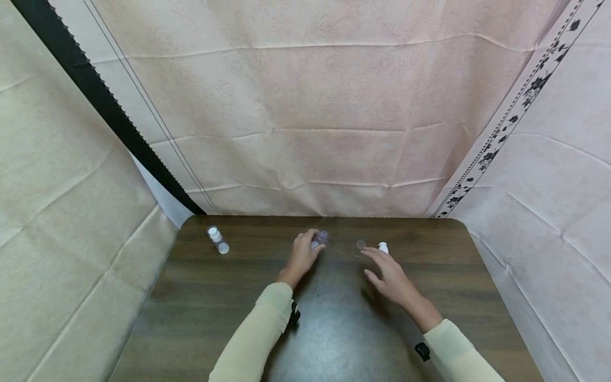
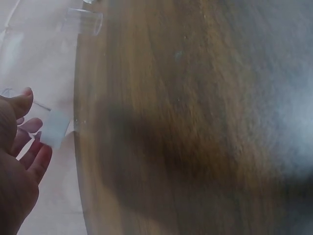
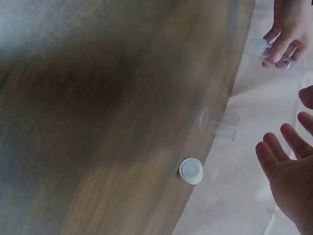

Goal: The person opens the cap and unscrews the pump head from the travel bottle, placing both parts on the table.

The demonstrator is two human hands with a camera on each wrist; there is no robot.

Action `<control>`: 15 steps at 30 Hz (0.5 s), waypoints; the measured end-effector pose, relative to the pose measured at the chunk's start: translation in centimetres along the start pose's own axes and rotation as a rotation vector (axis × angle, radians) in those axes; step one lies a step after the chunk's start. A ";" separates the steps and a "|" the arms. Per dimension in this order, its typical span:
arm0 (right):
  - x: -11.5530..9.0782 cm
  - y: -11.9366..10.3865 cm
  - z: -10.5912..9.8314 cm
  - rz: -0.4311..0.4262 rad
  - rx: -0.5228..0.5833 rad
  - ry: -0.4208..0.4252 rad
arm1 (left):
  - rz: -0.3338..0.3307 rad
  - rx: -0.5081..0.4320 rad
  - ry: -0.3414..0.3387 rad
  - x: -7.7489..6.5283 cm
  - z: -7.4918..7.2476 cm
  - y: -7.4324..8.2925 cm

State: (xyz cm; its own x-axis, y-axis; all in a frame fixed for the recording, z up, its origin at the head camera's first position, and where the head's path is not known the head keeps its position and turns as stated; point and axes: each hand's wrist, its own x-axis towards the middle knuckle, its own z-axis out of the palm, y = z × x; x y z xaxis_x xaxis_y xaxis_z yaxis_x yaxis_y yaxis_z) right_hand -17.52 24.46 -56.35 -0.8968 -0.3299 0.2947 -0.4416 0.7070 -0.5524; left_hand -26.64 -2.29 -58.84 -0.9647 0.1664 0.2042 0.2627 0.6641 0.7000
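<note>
brown table spreads nearest us; over it our right hand holds nothing, fingers loosely spread near a clear cup and a small white bottle. our left hand pinches a clear, white-ended container. well to the left sits a white-capped container. we judge that one finished, the pinched one underway, cup and bottle left separate. pale cloth hangs behind.
</note>
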 end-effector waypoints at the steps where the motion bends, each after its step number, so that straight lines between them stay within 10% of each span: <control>1: -0.1 -0.1 0.2 -0.012 -0.007 -0.001 | -0.006 0.000 -0.005 0.1 0.0 0.0; 15: -1.7 -0.2 2.1 -0.088 -0.091 -0.034 | -0.056 -0.014 -0.056 0.9 1.1 -0.1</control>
State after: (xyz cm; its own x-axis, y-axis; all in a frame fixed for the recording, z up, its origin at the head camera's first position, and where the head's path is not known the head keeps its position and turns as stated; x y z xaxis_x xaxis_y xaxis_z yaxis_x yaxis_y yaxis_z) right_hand -16.01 23.58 -58.41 -0.8558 -0.4134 0.3111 -0.5159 0.7276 -0.4522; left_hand -27.57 -1.40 -59.48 -0.9774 0.1700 0.1257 0.2079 0.6635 0.7188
